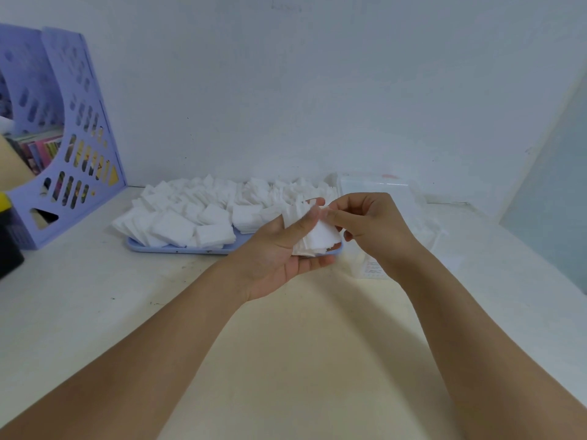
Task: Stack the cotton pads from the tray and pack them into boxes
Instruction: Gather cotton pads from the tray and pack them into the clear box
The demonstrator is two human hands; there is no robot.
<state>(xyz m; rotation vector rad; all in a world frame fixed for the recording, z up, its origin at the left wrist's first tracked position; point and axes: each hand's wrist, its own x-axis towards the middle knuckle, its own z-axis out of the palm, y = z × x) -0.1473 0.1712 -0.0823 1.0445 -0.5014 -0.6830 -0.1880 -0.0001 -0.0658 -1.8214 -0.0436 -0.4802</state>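
1. I see a white tabletop (95, 290), scuffed, with a few dark specks; the near middle part looks cream-yellow. A plain pale wall (286, 90) stands behind it, and a lighter panel (552, 185) closes the right side.
2. Far left: a lavender plastic file rack (79, 128) with slotted cut-outs stands upright against the wall, colourful book spines showing through. A black object (9, 246) with a yellow top sits at the left edge, cropped.
3. The tray (178, 247) is flat, pale blue, with rounded corners, and lies near the wall at centre. Loose cotton pads (190, 217) are heaped over it: white, square, soft and fibrous, overlapping at all angles.
4. Right of the tray are clear plastic boxes (381, 188), nearly see-through against the wall; I can't count them. One nearer box shows a small printed label.
5. My left hand (286, 249) is palm up above the tray's right end, fingers curled under and thumb pressed over a stack of pads (317, 236). The stack is uneven, its edges fanned.
6. My right hand (365, 223) meets the left one, fingertips pinching the stack's top edge. Some blur there, so I can't tell if it grips one pad or several.
7. Both hands are together, both clamped on the same stack, held off the table. Forearms are bare.
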